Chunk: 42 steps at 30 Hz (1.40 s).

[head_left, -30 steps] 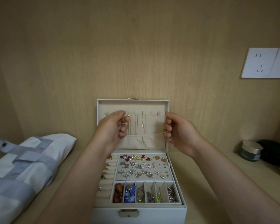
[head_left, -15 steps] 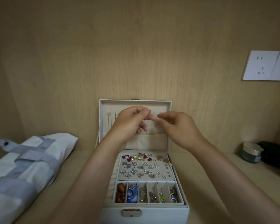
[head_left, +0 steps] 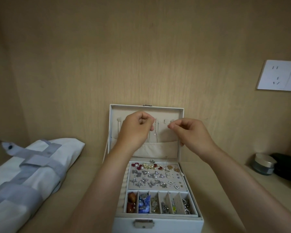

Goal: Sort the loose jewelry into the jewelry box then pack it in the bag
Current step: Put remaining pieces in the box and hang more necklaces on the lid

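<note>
Pinching one thin silver chain necklace (head_left: pixel 162 121) between curled fingertips of left hand (head_left: pixel 134 132) and right hand (head_left: pixel 191 134), before the beige-velvet lid (head_left: pixel 158 111) of the square smooth white jewelry box (head_left: pixel 158 223). Six front slots (head_left: pixel 165 201), filled. Beside it, one soft white-and-grey fabric bag (head_left: pixel 32 174).

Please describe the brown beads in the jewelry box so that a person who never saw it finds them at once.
Find the open white jewelry box in front of the wooden wall. In the row of narrow compartments along its front edge, take the leftmost one. The brown beads lie there: glossy, rounded and amber-brown, while the next compartment holds blue pieces.
</note>
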Motion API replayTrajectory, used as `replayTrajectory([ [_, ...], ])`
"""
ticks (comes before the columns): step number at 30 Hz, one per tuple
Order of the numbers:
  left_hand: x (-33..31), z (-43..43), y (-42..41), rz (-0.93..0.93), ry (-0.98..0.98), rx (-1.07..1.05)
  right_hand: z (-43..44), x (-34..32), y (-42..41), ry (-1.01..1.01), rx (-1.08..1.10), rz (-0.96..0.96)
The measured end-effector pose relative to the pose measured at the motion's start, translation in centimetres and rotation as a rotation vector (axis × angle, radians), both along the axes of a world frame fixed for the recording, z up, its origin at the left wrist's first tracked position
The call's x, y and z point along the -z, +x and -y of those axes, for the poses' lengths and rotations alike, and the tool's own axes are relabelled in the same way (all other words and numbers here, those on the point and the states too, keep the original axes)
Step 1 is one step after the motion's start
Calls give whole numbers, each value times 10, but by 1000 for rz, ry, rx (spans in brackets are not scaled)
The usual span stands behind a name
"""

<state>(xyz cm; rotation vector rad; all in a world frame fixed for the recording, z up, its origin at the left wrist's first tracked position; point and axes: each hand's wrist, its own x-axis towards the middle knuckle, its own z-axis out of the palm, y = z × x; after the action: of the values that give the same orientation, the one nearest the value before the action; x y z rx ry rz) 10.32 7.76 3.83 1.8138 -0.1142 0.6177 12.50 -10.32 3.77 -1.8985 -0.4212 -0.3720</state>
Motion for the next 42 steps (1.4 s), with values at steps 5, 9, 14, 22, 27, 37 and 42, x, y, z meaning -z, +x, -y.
replayTrajectory([
  [5,11,6,5,-8,89,-138,-12,0,14,-24,304,204],
  [9,15,10,7,-35,75,-179,-27,-5,22,-48,433,243],
  [14,21,14,10,-74,61,-192,-33,-7,26,-180,480,262],
  [22,25,16,13,-187,103,-113,-19,12,15,-330,403,273],
  [27,15,22,8,-213,29,11,-17,23,5,-286,152,41],
  [37,9,11,-2,-271,119,162,-9,17,-7,-149,-323,-416],
  [42,16,13,-5,-295,312,96,5,6,-7,-324,-278,-399],
])
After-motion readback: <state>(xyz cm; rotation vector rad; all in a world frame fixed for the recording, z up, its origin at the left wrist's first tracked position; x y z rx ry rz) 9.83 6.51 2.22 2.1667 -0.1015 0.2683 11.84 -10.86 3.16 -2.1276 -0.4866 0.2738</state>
